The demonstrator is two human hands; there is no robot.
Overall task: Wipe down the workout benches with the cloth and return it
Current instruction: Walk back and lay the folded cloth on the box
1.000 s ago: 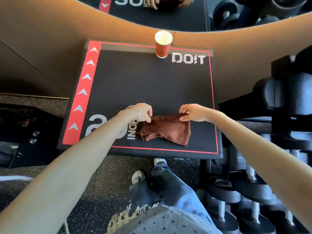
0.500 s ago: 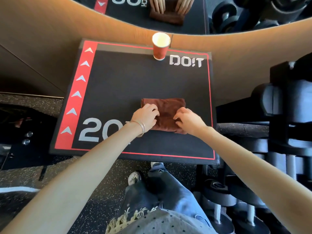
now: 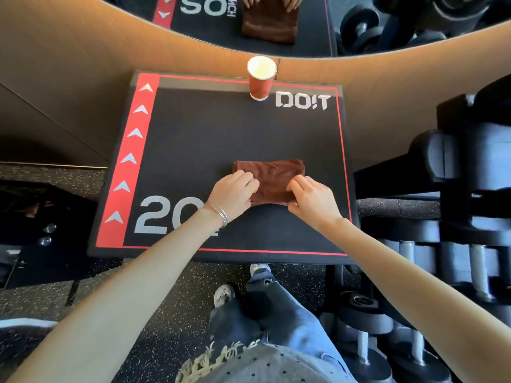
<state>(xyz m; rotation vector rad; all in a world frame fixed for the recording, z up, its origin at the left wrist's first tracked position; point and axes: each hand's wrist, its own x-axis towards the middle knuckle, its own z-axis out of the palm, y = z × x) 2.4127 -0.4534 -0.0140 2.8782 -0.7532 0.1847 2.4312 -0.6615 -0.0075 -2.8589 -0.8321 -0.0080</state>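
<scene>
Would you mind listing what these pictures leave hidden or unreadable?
- Head view: the left hand and right hand cover the cloth's near corners.
- The left forearm hides the box's print after "20".
- The cup's contents are washed out by glare.

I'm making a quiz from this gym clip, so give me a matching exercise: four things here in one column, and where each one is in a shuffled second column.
Things:
1. cup
2. cloth
3. left hand
4. dumbbells

Places:
A. on the cloth's left end
B. middle of the black box, folded
C. on the rack to the right of the box
D. far edge of the box, beside the DO!T print

Pairs: 1-D, 2-B, 3-A, 4-C
</scene>
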